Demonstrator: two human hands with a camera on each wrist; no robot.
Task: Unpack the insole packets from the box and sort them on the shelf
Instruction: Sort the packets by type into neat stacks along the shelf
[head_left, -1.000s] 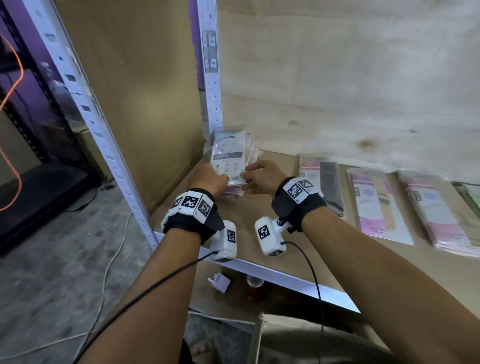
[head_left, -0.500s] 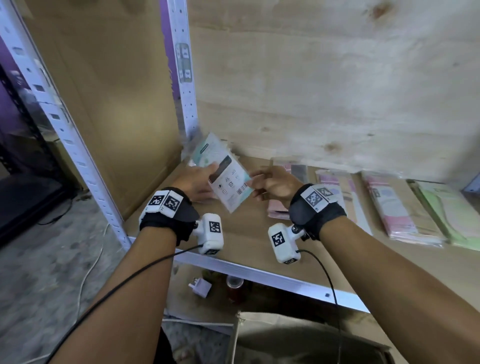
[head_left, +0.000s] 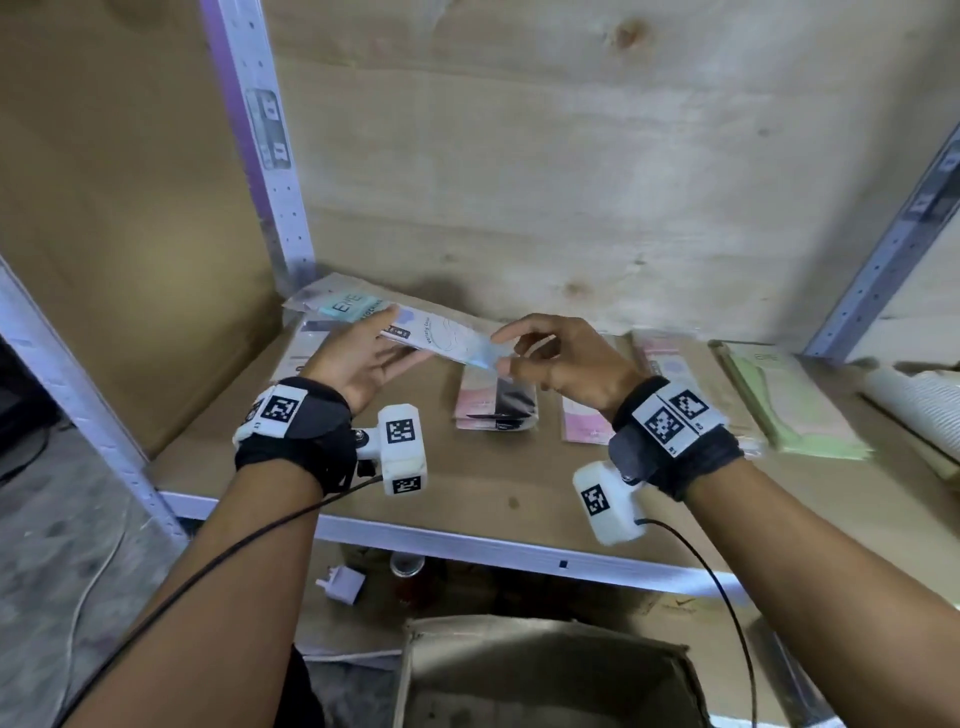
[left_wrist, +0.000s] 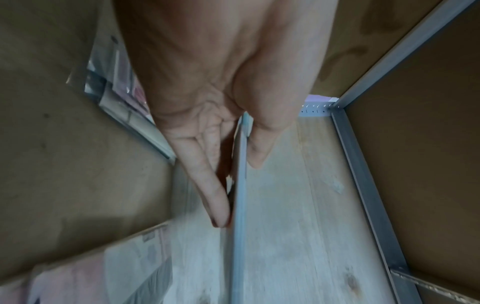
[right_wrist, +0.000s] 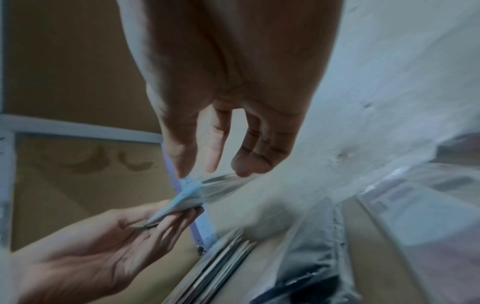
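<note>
A light blue insole packet hangs above the shelf board, lying nearly level between my hands. My left hand pinches its left part, thumb on top and fingers beneath; the left wrist view shows the packet edge-on between thumb and fingers. My right hand has relaxed fingers whose tips touch the packet's right end. Sorted piles lie on the board: grey-white at the back left, pink-and-black, pink, green. The open cardboard box stands below.
White metal uprights and a front rail frame the shelf, with wood panels behind and to the left. A white roll lies at the far right. A plug adapter and a small jar sit on the floor under the shelf.
The blue packet has left the back-left pile, where both hands held it upright. It has turned flat and moved right, and my right hand has drawn back to its end.
</note>
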